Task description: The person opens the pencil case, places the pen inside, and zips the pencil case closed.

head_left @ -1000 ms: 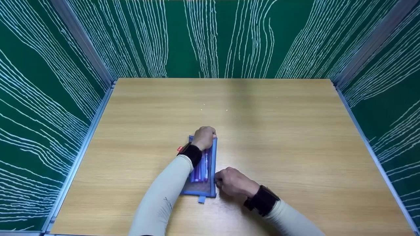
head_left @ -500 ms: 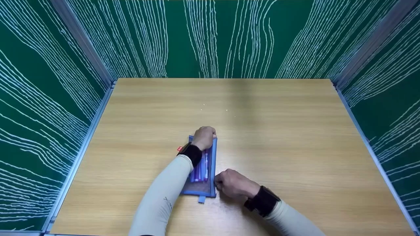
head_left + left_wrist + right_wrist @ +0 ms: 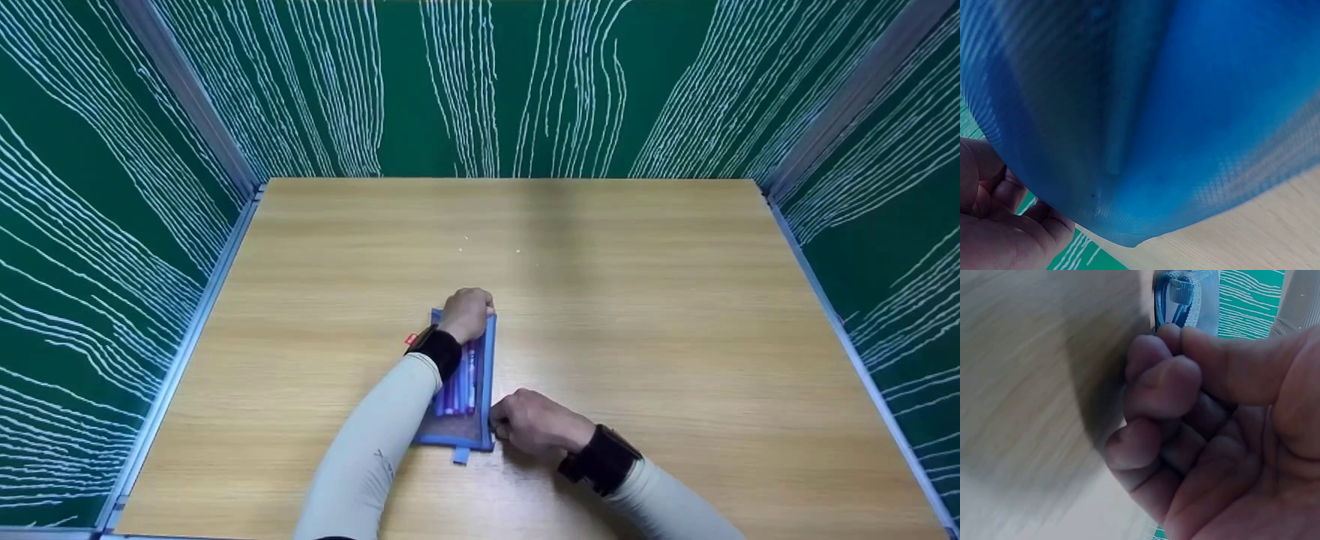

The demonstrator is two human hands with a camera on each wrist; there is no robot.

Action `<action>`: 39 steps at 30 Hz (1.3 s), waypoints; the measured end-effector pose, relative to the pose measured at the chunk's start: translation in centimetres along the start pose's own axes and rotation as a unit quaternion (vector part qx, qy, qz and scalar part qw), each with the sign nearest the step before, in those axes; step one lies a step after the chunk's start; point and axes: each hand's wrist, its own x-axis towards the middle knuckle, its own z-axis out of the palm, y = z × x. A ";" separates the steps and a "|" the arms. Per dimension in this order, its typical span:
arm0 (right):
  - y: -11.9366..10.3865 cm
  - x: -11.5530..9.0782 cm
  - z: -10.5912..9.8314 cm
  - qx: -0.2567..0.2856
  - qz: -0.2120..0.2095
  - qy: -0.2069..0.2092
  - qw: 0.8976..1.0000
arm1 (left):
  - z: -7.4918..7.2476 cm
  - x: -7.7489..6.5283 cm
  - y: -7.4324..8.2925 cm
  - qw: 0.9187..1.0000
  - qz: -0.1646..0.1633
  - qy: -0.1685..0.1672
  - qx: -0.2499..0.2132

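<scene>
A blue mesh pencil pouch (image 3: 459, 432) lies lengthwise on the table, with several purple and blue pens (image 3: 455, 394) showing through it. My left hand (image 3: 466, 311) grips its far end, fingers curled at the edge. Close up in the left wrist view, the pouch's blue mesh (image 3: 1213, 112) fills most of the picture. At the near right corner, my right hand (image 3: 538, 421) pinches the zipped side between thumb and curled fingers. Beyond those fingertips, the right wrist view shows a bit of the zipper (image 3: 1182, 292). Whatever sits between the fingertips is hidden.
The wooden table (image 3: 637, 315) spreads around the pouch, with a few tiny white specks (image 3: 517, 251) farther back. Green panels (image 3: 405, 90) with white wavy lines stand at the back and both sides. A small red tag (image 3: 411, 340) sticks out on the pouch's left.
My right hand has shifted very slightly toward the near side along the pouch's right edge. The left hand and the pouch look unmoved.
</scene>
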 end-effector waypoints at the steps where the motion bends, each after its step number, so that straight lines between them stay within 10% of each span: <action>1: 0.0 0.0 0.0 0.000 -0.003 -0.003 1.000 | 0.0 0.0 0.0 1.000 -0.001 0.000 0.000; 24: 0.2 -0.3 -0.4 0.012 -0.002 -0.082 0.997 | -0.2 0.0 0.1 1.000 -0.002 0.002 0.005; 39: 0.3 -0.2 -0.4 0.008 0.014 -0.036 0.999 | -0.2 -0.1 0.0 1.000 -0.008 -0.005 -0.014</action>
